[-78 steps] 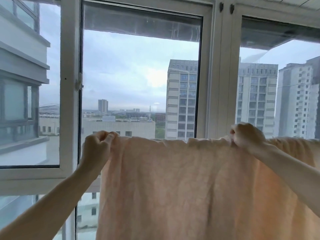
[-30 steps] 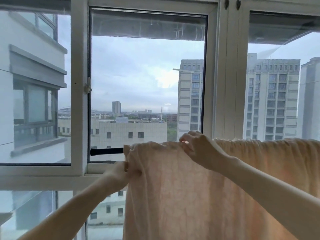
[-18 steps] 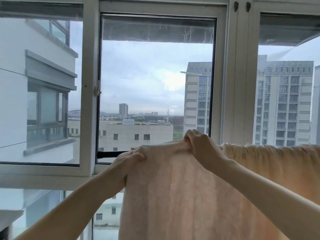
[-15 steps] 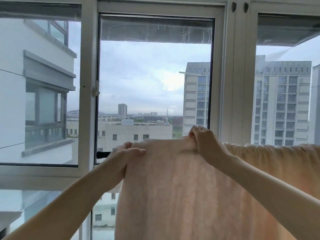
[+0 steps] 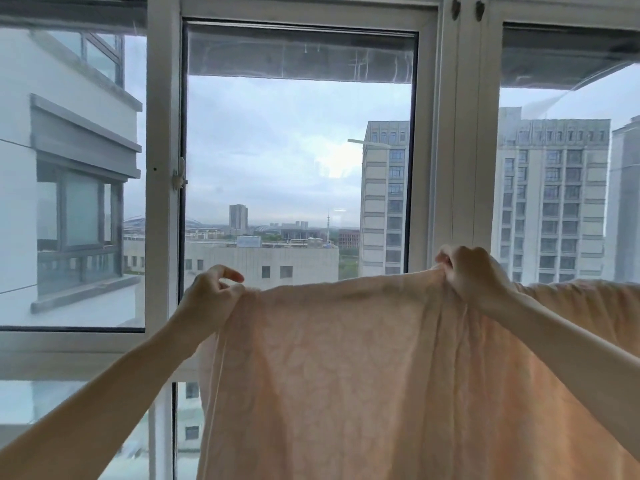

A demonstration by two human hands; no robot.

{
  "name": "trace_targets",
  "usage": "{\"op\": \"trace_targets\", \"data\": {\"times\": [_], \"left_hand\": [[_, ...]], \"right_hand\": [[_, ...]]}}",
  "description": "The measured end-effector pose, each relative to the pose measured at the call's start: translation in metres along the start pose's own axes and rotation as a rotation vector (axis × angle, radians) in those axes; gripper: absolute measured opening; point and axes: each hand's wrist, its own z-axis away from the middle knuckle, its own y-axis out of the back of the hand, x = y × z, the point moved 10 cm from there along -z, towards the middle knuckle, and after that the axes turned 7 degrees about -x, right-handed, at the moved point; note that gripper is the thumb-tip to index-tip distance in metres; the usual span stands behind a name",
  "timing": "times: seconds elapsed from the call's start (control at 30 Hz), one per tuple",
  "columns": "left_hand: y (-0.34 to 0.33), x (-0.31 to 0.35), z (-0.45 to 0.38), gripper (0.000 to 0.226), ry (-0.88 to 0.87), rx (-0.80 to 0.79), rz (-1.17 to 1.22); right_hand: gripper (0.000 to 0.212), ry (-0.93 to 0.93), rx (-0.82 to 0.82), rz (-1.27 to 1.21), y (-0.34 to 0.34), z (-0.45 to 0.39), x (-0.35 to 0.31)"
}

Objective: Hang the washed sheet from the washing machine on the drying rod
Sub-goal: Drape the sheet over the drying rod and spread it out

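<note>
Left hand [image 5: 211, 299] & right hand [image 5: 474, 278] both pinch the sheet's [image 5: 346, 358] top edge, now pulled wider apart than a sec ago. Sheet hangs by the window [image 5: 162, 202], hiding the rod; almost done, I think.

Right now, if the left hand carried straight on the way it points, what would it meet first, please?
The left hand, pinching the sheet at its top left corner, points forward toward the window pane. Nothing else shows between them, though depth is unclear and the rod is hidden.
</note>
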Motion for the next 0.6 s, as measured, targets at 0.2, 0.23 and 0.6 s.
{"op": "trace_targets", "data": {"times": [0.2,0.23,0.6], "left_hand": [[-0.005,0.007,0.009,0.013,-0.087,-0.028,-0.025],[-0.003,0.005,0.011,0.012,-0.081,-0.013,-0.024],[-0.005,-0.061,0.032,0.023,0.211,-0.094,-0.042]], "right_hand": [[0.022,0.396,-0.067,-0.086,-0.017,0.024,-0.112],[0.023,0.452,-0.078,-0.097,-0.023,0.028,-0.13],[0.024,0.618,-0.064,-0.125,-0.051,0.04,-0.207]]}}
